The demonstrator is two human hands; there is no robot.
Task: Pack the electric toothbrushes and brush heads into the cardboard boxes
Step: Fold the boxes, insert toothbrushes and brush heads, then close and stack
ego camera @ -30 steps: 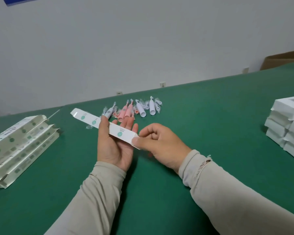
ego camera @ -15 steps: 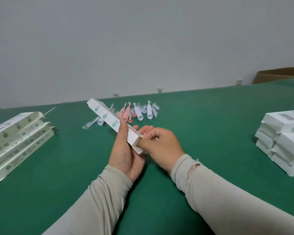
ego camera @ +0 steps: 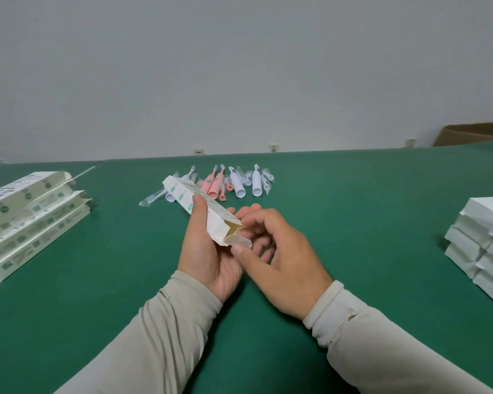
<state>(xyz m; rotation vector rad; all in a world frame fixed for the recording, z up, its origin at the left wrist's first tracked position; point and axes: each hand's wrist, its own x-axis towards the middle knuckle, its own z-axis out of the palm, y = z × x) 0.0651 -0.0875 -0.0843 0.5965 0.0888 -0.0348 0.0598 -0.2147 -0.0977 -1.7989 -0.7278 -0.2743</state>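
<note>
My left hand [ego camera: 211,251] grips a long white cardboard box [ego camera: 182,196] with green dots, thumb on its top side, the box angled away to the upper left. The near end of the box stands open and shows a brown inside. My right hand [ego camera: 279,263] pinches the open end flap [ego camera: 239,241] between thumb and fingers. Behind the box, pink toothbrushes [ego camera: 212,184], white toothbrushes [ego camera: 255,182] and wrapped brush heads [ego camera: 151,199] lie in a row on the green table [ego camera: 367,223].
A pile of flat unfolded boxes [ego camera: 26,220] lies at the left. A stack of closed white boxes [ego camera: 484,251] stands at the right edge. A brown carton [ego camera: 473,135] sits behind the table's far right corner.
The box has swung so its near end faces me, and that end is now open with the flap out. My right hand shifted from the box end to the flap.
</note>
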